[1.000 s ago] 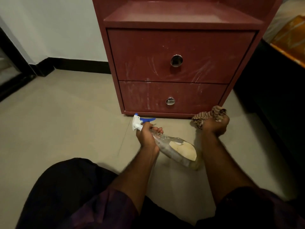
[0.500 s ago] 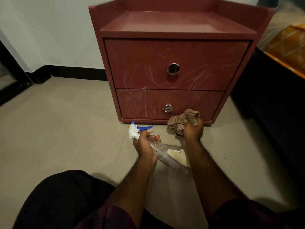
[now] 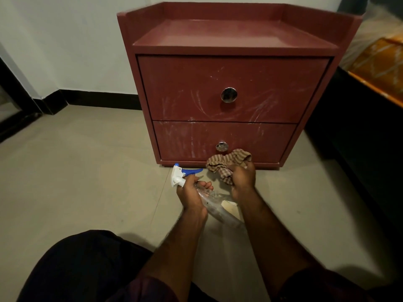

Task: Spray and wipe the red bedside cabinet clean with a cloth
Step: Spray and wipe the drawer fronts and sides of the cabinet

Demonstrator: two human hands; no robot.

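A pale beige tiled floor (image 3: pixel 76 182) is spreading out beneath a plain white wall (image 3: pixel 65 40), a black skirting board (image 3: pixel 98 99) running along their join. At right, an orange patterned bed cover (image 3: pixel 381 68) is lying over a dark bed frame (image 3: pixel 359 149).

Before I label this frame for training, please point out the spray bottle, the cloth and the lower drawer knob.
spray bottle (image 3: pixel 218 201): head view, on its clear body.
cloth (image 3: pixel 226 162): head view, on its striped folds.
lower drawer knob (image 3: pixel 222 146): head view, middle of its shiny face.
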